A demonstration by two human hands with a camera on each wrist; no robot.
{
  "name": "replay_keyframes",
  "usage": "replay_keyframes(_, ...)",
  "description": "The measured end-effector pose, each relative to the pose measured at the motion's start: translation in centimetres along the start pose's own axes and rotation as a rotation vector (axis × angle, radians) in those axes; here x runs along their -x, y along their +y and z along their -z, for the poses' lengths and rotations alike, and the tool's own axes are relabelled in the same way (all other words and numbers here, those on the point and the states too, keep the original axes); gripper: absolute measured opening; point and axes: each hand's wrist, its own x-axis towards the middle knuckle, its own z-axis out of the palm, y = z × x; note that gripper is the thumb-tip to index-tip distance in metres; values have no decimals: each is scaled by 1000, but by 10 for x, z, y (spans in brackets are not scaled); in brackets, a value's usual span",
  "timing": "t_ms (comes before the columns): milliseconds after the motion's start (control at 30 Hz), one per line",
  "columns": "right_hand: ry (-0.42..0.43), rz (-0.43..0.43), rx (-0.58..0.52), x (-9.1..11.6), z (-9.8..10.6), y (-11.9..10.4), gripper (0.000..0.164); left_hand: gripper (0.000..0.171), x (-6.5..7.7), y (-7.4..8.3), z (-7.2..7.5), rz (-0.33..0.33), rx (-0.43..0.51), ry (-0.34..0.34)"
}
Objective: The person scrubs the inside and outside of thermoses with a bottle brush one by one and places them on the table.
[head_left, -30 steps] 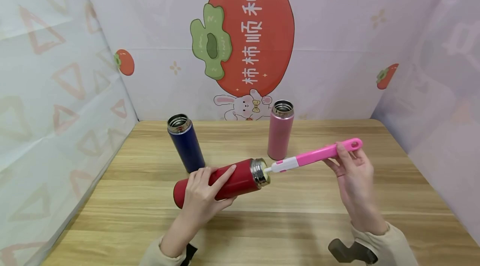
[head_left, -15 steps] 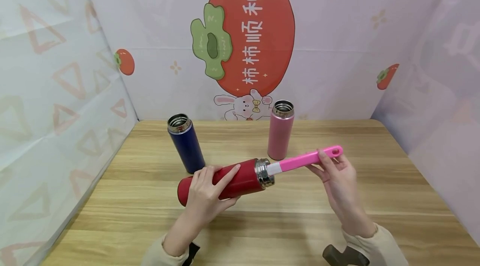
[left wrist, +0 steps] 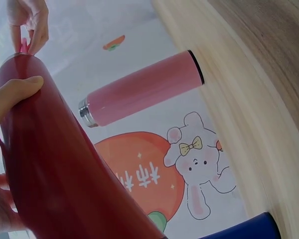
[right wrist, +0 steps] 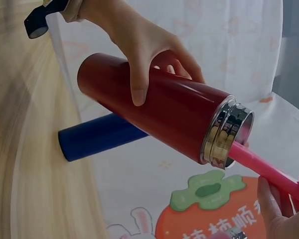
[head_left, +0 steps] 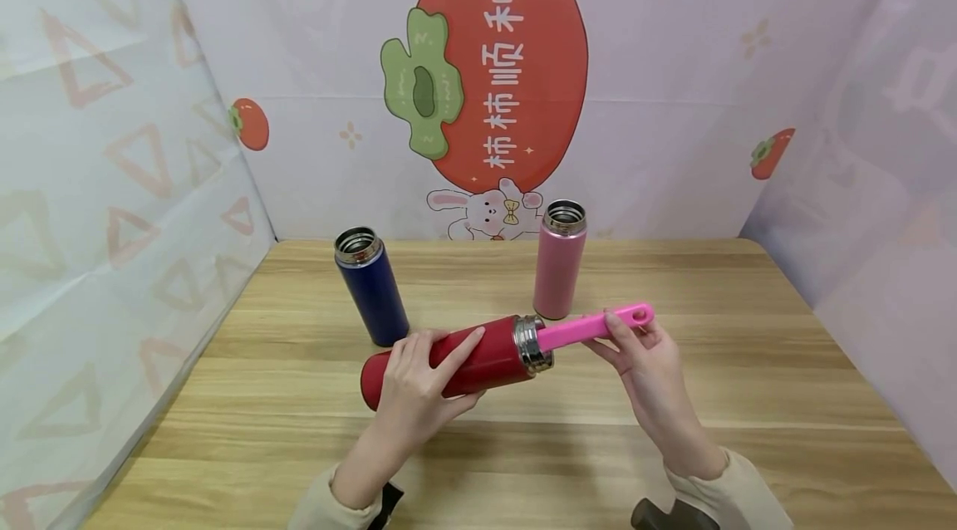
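While the left hand [head_left: 414, 387] grips the red bottle [head_left: 495, 358], held on its side over the surface [head_left: 232, 439], the right hand [head_left: 649, 370] pinches a pink handle [head_left: 571, 332] whose far end is hidden inside that bottle. Beyond them, a blue bottle [head_left: 374, 297] and a pink bottle [head_left: 559, 274] stand upright.

Ahead of the right hand [head_left: 649, 372], the pink handle [head_left: 577, 332] runs inside the red bottle [head_left: 497, 357], its inner end hidden. The left hand [head_left: 420, 387] covers part of that bottle; beyond that hand, the left wrist view crops the blue bottle [left wrist: 249, 230].
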Motion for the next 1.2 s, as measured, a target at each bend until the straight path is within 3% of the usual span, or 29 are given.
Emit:
replay_keyframes(167, -1, 48, -24, -8, 25, 17, 25, 74, 1, -1, -1, -2, 8, -1)
replay_keyframes(367, 7, 132, -76, -11, 34, 6, 25, 74, 4, -2, 0, 16, 14, -17)
replay_keyframes(467, 10, 169, -101, -8, 23, -15, 21, 73, 5, -3, 0, 26, 14, -31)
replay_keyframes(700, 142, 162, -97, 17, -53, -86, 9, 77, 9, -6, -1, 20, 8, -22)
replay_keyframes(767, 174, 152, -108, 21, -66, -97, 3, 78, 9, -6, 0, 19, 8, -21)
replay_keyframes(900, 204, 161, -100, 23, -73, -105, 6, 77, 12, -8, 1, 23, 12, -32)
replay_keyframes(1200, 192, 226, -146, 20, -64, -110, 7, 77, 16, -12, 5, 24, 21, -42)
